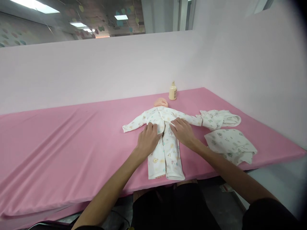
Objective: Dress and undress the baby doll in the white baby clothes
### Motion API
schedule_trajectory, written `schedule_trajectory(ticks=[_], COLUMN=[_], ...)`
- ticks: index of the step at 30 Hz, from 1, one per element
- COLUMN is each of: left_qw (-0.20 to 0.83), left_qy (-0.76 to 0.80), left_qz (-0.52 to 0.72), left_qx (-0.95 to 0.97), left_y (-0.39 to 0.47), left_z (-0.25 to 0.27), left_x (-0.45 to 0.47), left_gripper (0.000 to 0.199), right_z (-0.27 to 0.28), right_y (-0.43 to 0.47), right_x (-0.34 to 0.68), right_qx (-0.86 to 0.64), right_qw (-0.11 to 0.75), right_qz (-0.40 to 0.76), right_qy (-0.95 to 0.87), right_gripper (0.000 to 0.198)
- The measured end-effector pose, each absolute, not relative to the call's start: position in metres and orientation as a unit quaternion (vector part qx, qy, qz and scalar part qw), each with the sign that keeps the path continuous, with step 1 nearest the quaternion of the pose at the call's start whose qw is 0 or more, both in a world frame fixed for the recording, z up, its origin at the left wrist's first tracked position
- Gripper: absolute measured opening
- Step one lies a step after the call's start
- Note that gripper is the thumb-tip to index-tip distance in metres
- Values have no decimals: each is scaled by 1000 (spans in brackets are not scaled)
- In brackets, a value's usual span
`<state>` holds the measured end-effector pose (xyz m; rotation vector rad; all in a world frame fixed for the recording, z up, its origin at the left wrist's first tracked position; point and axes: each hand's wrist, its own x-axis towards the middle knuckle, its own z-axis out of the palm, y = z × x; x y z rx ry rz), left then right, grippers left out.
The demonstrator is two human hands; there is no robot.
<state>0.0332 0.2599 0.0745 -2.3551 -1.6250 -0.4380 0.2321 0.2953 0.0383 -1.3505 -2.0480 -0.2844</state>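
Note:
A baby doll (161, 102) lies on its back, its head toward the wall. It is dressed in a white printed baby top (153, 115) with sleeves spread wide, and matching baby trousers (172, 156) whose legs point toward me. At the waist, my left hand (148, 139) has its fingers curled closed on the left side of the top's hem. My right hand (184, 131) pinches the hem on the other side, near the trouser waist. My fingertips are partly hidden in the cloth.
A pump bottle (173, 91) of pale yellow liquid stands behind the doll's head. To the right lie two white printed cloths, one bunched (219, 119) against the sleeve end and one folded (230, 143) closer. The pink sheet (72, 153) covers the table up to the white walls.

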Motion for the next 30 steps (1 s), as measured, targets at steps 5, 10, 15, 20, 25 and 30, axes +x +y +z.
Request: schedule_trajectory(ticks=[5,10,15,20,25,30], left_qw=[174,247,221,-11,-95,-113], left_qy=[-566,-463,-423,-453,-509,-570], left_qz=[-69,-131,-149,-213,-337,-311], left_qx=[-803,-841,-866,-866,-786,-752], left_y=[275,273,277,290,342,400], left_z=[73,60,60,90,106,91], left_x=[42,36,28,22,28,40], left_gripper=[19,22,25,30,25,34], right_z=[41,33,30,59,100,116], right_y=[295,290,294,314,370,430], right_x=[231,222,217,224,211,181], right_qx=[-466,-376,-358,-418,-555,-615], right_qw=[367,302,306,394,373,213], right_qz=[-189,-254,-197,17,102,75], right_qy=[-782,-838,-860,-818,-736,-755], right_gripper=[20,27,25,26,26,22])
